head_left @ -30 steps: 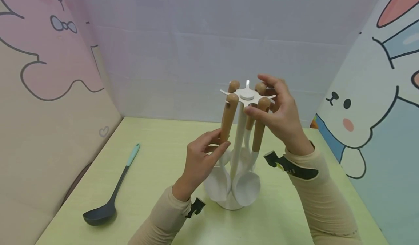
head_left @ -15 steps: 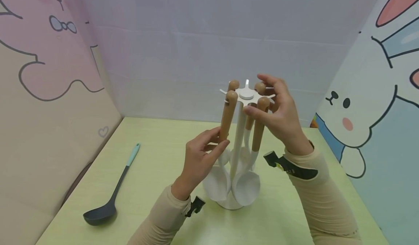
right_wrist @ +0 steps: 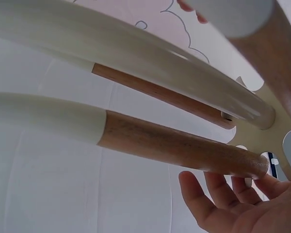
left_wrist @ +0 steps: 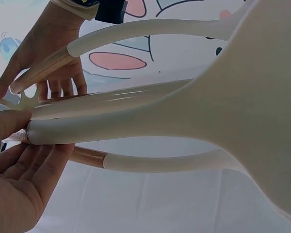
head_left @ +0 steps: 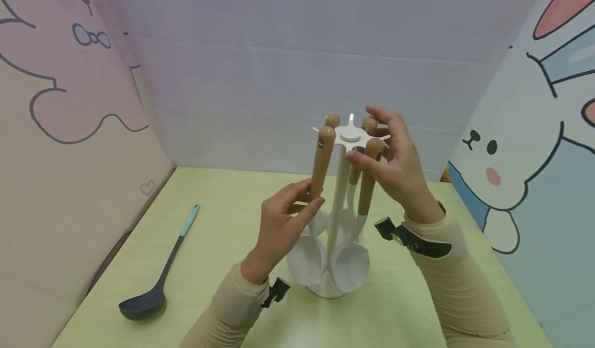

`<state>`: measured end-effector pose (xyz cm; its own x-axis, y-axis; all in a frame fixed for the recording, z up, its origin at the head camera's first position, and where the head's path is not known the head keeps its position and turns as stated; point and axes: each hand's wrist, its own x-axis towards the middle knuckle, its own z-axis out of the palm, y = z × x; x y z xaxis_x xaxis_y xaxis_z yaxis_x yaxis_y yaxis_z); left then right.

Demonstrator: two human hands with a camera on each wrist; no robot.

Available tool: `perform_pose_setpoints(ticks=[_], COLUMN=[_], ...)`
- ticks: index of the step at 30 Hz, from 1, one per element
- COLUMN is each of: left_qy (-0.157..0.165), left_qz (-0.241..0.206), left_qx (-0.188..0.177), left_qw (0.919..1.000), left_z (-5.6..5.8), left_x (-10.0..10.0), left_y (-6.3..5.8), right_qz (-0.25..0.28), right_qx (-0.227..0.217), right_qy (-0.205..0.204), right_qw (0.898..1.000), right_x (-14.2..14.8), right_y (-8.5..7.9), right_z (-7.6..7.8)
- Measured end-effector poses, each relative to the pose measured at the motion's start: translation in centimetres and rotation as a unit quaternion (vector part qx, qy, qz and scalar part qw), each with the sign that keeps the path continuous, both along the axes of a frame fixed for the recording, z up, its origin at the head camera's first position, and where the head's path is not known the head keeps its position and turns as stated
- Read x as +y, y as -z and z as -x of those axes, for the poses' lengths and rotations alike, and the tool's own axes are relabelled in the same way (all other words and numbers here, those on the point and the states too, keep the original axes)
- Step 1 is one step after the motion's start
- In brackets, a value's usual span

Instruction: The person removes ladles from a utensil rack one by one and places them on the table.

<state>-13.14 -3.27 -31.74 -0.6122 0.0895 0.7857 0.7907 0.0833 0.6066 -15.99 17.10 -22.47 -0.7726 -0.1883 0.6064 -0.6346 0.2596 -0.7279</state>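
My left hand [head_left: 284,223] pinches the lower wooden handle of a white ladle [head_left: 304,260] between thumb and fingers. The handle's top, with its hanging hole showing, stands just left of the white rack's hooked top. In the left wrist view the ladle's pale neck [left_wrist: 111,127] widens into a broad head close to the camera. My right hand [head_left: 400,157] grips the top of the utensil rack [head_left: 341,183] from the right, thumb in front and fingers behind. Other white utensils with wooden handles hang round it, including one at front right [head_left: 350,268].
A black ladle with a mint-green handle [head_left: 158,281] lies on the left of the pale green table [head_left: 223,208]. Printed cartoon panels [head_left: 502,167] flank the table on both sides, and a pale sheet [head_left: 241,95] hangs behind it.
My left hand has drawn the ladle's handle slightly left and up, so its top has come away from the rack's hook. The right hand stays where it was.
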Motion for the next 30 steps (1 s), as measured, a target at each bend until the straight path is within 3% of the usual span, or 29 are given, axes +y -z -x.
perform_pose_setpoints(ticks=[4,14,21,30], left_qy=[-0.004,-0.01,-0.011,-0.013], left_qz=[0.001,0.002,0.004,0.007], left_qx=[0.001,0.01,0.014,0.015], left_qw=[1.0,0.9999,0.9998,0.9998], left_z=[-0.1,-0.1,-0.1,-0.4], left_x=[-0.1,-0.4,-0.6,-0.9], left_y=[-0.1,-0.2,-0.3,-0.4], right_qz=[0.01,0.086,0.14,0.173], right_qx=[-0.002,0.013,-0.004,-0.012], right_qy=[-0.015,-0.108,-0.174,-0.251], right_qw=[1.0,0.99,0.975,0.952], right_x=[0.1,0.1,0.5,1.3], right_y=[0.2,0.7,0.9,1.1], right_z=[0.1,1.1,1.8,2.6])
